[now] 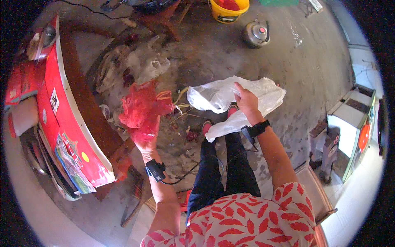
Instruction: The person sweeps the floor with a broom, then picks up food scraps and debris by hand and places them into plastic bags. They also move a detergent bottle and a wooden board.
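Note:
Bunched red netting [139, 105] covers most of my left hand [146, 142], which grips it from below, off to the left above the floor. An orange-yellow string loop shows at the netting's right side. From my right hand [247, 100] spreads a crumpled white plastic bag [265, 92], its thin film partly see-through. One finger of that hand points up over the bag, and the other fingers are curled against it. One end of the bag hangs down across my legs and partly hides my shoes [207, 126]. Both wrists wear black devices with cables.
A red-covered table [71, 108] stands close on my left. Several scraps and a heap of clear plastic [154, 66] lie on the concrete floor. A metal kettle [258, 33] and a yellow bucket [229, 10] stand ahead; a scale [331, 151] is at right.

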A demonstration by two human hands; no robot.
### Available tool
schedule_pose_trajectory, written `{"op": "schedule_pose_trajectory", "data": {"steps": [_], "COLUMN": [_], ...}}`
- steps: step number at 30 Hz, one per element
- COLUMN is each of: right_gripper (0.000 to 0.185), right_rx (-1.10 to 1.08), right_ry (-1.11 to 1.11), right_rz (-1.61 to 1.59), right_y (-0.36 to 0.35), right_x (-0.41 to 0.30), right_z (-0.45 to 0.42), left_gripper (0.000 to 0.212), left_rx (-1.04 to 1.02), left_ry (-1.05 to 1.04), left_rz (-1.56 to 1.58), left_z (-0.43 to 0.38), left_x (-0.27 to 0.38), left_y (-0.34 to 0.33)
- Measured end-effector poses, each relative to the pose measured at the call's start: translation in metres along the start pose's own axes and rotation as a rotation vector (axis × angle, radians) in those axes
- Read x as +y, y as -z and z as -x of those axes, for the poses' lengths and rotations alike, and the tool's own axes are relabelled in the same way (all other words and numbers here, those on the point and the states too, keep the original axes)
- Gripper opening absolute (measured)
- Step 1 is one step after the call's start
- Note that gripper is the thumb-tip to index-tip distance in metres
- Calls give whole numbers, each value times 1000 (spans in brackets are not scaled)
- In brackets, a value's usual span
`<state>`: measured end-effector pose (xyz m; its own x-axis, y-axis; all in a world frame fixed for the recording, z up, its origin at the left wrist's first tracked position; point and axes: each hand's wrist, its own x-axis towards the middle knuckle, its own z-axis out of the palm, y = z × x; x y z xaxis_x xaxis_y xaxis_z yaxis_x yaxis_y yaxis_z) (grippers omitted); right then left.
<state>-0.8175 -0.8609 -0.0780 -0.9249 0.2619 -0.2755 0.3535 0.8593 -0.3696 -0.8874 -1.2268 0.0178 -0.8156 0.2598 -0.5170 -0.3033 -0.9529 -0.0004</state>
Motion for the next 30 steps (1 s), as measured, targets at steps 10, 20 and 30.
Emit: {"op": "schedule_pose_trajectory", "data": {"steps": [10,20,30], "right_gripper": [33,40,27], "right_rx": [-230,-256,-1087], "right_ry": [428,183,-128], "right_rz": [114,-258,-1323], "right_y": [-8,-27,29], "right_x": [-21,-51,-82], "right_z": [-29,-49,-8], "left_gripper": [50,55,41], "left_rx": [37,109,-176], "left_ry": [-101,132,250], "left_rz": [164,-283,-2209], "left_z": [17,56,-18], "left_x": [-42,-67,-128], "left_y": [-6,18,77]}}
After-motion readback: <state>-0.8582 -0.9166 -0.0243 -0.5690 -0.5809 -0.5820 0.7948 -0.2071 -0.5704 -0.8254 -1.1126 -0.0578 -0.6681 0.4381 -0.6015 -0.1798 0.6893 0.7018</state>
